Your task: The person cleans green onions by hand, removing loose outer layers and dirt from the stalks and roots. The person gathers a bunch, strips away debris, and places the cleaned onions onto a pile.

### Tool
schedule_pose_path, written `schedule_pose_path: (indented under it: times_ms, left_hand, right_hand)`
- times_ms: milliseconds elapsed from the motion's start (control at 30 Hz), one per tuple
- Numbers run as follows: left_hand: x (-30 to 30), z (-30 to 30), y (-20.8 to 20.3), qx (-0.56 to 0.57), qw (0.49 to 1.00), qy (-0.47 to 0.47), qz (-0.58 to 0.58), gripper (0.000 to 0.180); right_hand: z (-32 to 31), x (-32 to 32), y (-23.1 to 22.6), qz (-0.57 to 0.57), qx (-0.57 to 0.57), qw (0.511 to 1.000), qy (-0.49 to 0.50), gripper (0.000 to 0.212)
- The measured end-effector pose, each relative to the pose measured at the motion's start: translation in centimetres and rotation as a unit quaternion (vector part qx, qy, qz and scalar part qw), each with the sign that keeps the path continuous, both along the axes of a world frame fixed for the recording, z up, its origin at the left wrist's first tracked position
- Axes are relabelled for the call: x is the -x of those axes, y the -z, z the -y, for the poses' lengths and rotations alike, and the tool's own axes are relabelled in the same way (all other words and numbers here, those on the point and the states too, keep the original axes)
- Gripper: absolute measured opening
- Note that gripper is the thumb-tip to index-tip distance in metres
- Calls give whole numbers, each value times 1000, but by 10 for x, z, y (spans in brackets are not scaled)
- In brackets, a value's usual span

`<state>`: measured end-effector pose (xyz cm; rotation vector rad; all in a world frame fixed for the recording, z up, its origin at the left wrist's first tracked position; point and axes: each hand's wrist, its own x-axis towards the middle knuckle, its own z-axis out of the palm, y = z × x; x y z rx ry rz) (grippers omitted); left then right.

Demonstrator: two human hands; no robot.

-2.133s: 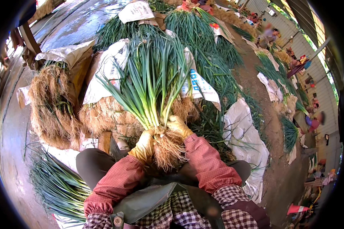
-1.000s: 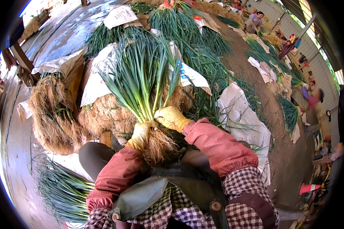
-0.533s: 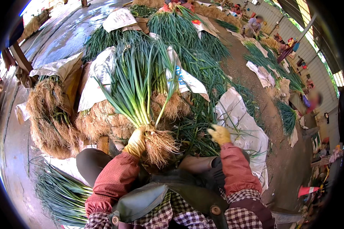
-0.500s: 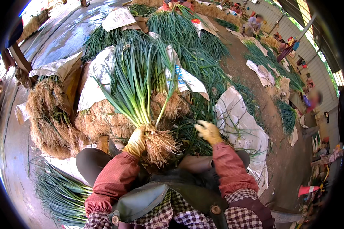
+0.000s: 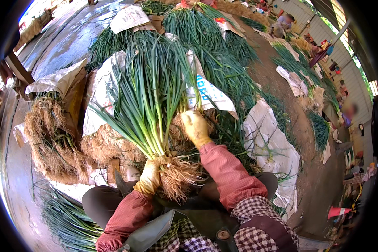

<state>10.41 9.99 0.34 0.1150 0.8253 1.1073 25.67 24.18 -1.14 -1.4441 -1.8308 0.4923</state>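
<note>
My left hand (image 5: 148,177), in a yellowish glove, is closed around the base of a bunch of green onions (image 5: 155,134). The long leaves fan upward and away from me, and tan roots stick out to the right of the fist. My right hand (image 5: 195,127), gloved alike, lies at the root end of other green onions behind the bunch, its fingers curled down onto their pale stalks. The fingertips are partly hidden among stalks and roots. A white sack with blue print (image 5: 214,98) lies just beyond this hand.
Rooted bundles (image 5: 50,130) under a sack stand at the left, with loose green onions (image 5: 67,218) at the lower left. A whitish sheet (image 5: 271,147) lies to the right. More green onion piles (image 5: 206,33) stretch away ahead. Other people (image 5: 281,25) sit at the far right.
My right hand has moved left and forward, from over the open space to the stalks behind the bunch. My left hand still holds its bunch, now slightly lower in view.
</note>
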Motion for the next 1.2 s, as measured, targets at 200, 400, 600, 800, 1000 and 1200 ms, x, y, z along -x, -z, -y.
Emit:
schedule_pose_path:
  times_ms: [200, 400, 600, 800, 1000, 1200]
  left_hand:
    - [-6, 1, -3, -11, 997, 72, -36, 26]
    - [19, -4, 4, -15, 998, -43, -32, 23]
    - [0, -2, 8, 16, 989, 60, -132, 17]
    - [-12, 4, 7, -21, 992, 48, -112, 23]
    - [-18, 10, -5, -53, 981, 38, -184, 19]
    - [-20, 8, 20, -44, 977, -21, -210, 14]
  right_hand:
    - [-93, -49, 47, 210, 176, 943, 191, 36]
    - [-18, -3, -5, -400, 314, 861, -7, 12]
    - [76, 11, 37, -138, 316, 937, -60, 63]
    - [2, -38, 4, 10, 84, 989, 120, 28]
    - [21, -21, -18, -288, 450, 843, -65, 10]
    - [82, -36, -9, -1, 146, 919, -366, 9]
